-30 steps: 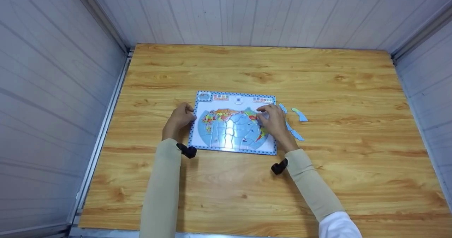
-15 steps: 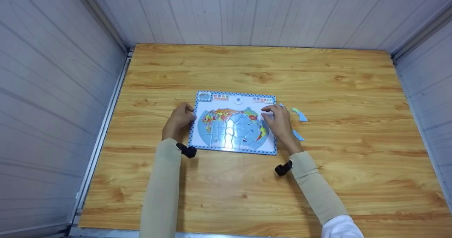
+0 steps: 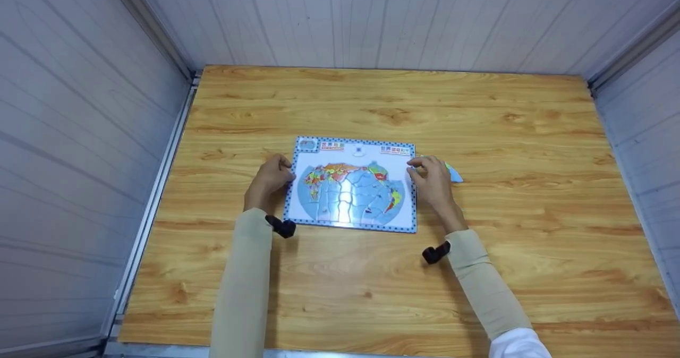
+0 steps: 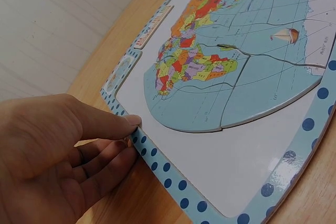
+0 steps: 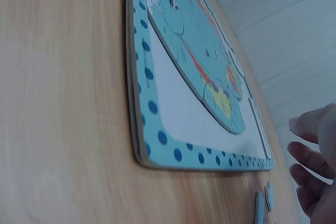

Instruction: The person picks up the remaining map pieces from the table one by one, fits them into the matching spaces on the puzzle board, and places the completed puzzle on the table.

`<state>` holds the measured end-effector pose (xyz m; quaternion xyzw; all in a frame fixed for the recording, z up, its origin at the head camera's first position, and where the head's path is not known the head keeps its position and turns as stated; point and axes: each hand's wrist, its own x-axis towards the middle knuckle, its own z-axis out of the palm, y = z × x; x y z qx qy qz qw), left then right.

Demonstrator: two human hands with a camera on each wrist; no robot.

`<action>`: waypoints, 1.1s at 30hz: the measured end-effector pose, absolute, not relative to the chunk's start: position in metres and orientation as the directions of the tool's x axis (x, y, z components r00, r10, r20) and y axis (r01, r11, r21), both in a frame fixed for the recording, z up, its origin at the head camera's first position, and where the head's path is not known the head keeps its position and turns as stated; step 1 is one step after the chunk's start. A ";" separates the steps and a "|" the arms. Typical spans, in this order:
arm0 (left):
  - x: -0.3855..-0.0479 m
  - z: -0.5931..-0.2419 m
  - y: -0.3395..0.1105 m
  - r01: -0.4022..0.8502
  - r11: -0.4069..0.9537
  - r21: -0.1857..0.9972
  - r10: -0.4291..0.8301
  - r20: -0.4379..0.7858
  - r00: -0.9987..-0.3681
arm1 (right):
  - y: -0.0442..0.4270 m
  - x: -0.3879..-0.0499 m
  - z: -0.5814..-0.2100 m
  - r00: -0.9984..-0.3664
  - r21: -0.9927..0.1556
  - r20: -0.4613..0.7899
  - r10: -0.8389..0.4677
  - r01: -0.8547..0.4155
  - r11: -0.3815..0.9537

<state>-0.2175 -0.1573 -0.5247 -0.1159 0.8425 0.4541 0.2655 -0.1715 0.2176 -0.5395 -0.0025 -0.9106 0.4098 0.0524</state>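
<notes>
A world map jigsaw puzzle board (image 3: 356, 153) with a blue dotted border lies flat on the table. My left hand (image 3: 272, 175) pinches its left edge, the thumb on top and the fingers at the edge and below it in the left wrist view. My right hand (image 3: 433, 181) hovers by the board's right edge, thumb and fingers apart, with nothing between them in the right wrist view. A loose blue and green puzzle piece (image 3: 455, 173) shows beyond the right hand, partly covered. Joined map pieces (image 4: 262, 85) fill most of the oval; its upper right shows a white gap.
The wooden table (image 3: 531, 198) reaches out on all sides of the board. Pale panel walls (image 3: 361, 23) stand at the back, left and right. Low in the right wrist view, loose pieces (image 5: 260, 208) lie beside the board, under the right hand.
My right hand has moved right, off the map to the board's right edge, and now covers most of the loose pieces. The left hand and the board have stayed put.
</notes>
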 end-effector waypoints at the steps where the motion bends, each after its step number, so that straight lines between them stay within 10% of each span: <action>1: -0.218 -0.525 -0.157 -0.431 0.567 0.702 0.047 -0.549 -0.834 | 0.219 -0.172 -0.540 -0.994 -0.750 0.098 0.048 -0.043 0.660; 33: -0.219 -0.528 -0.158 -0.389 0.600 0.699 0.051 -0.519 -0.853 | 0.274 -0.162 -0.552 -0.976 -0.754 0.153 0.154 -0.014 0.657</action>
